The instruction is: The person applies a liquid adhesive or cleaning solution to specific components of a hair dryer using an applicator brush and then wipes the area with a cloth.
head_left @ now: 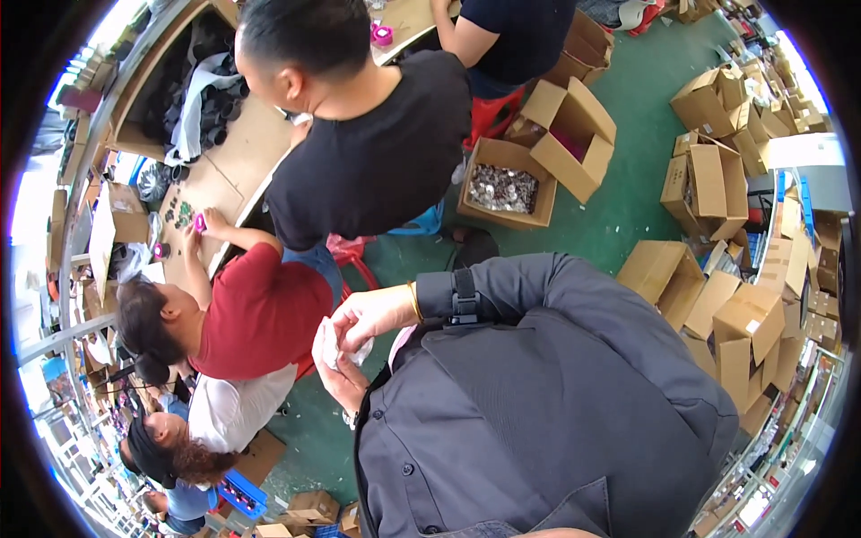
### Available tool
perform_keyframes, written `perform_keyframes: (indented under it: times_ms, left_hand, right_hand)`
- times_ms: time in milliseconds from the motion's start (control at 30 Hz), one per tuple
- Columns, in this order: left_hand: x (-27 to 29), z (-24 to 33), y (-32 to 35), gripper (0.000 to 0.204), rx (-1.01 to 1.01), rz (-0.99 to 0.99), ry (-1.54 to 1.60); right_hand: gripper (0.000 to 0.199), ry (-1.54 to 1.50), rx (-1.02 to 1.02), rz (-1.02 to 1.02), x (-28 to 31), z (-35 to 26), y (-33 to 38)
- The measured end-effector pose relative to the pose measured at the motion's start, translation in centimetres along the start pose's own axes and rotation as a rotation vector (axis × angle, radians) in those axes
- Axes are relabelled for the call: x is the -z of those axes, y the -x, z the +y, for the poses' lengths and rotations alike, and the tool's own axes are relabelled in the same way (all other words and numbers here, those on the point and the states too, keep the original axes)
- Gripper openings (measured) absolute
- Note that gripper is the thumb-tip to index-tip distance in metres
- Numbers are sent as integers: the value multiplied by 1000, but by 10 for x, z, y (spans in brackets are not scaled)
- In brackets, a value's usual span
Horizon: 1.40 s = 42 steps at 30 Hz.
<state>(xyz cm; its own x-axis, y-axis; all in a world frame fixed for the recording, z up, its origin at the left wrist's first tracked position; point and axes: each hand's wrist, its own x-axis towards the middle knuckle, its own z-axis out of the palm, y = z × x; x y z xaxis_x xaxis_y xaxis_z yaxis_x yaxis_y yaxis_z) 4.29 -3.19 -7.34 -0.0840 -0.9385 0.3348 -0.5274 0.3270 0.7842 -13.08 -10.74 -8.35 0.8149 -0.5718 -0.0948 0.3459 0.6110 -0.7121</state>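
One crumpled white piece of thin material (331,346) is resting between the person's hands, lying between seven and eight o'clock from the middle of the view. The right hand (375,316), arriving from about two o'clock of that piece, is curling its thumb and fingers nearly closed and is pinching the white material. The left hand (337,380), sitting just below, is cupping half open, its bent fingers supporting the piece from the far side. Taking hold is looking complete, and neither hand is letting go; whether the material is being folded, opened out or wrapped around something, the view is not showing, so how much is remaining cannot be told.

Away from the hands, a co-worker in a red top (265,314) is sitting between nine and ten o'clock and holding a pink piece (200,221) over a workbench (215,182) at eleven. Another in a black T-shirt (377,157) is sitting at twelve. A carton (509,216) of shiny parts (502,189) is standing between one and two o'clock.
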Motion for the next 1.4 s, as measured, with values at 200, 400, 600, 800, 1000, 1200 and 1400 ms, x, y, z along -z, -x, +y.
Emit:
perform_keyframes:
  times_ms: [200, 400, 600, 800, 1000, 1200, 1400]
  left_hand:
    - [-64, 6, -41, 40, 100, 100, -13]
    - [-118, 32, -79, 29, 277, 170, -300]
    - [-162, 52, -93, 28, 447, 82, -418]
    - [-176, 66, -96, 27, 596, -28, -497]
    - [-180, 67, -65, 26, 639, -27, -609]
    - [-196, 75, -60, 23, 775, 2, -657]
    - [-199, 77, -46, 22, 821, 35, -638]
  right_hand:
    - [17, 493, 247, 0, 60, -97, 48]
    - [14, 427, 598, 512, 182, -244, 126]
    - [17, 590, 631, 1036, 437, -311, 118]
    - [27, 1004, 414, 1130, 609, -332, 46]
    - [53, 1671, 267, 1200, 643, -347, -17]
    - [55, 1791, 177, 1192, 672, -342, -52]
    - [50, 1864, 221, 1106, 622, -345, -59]
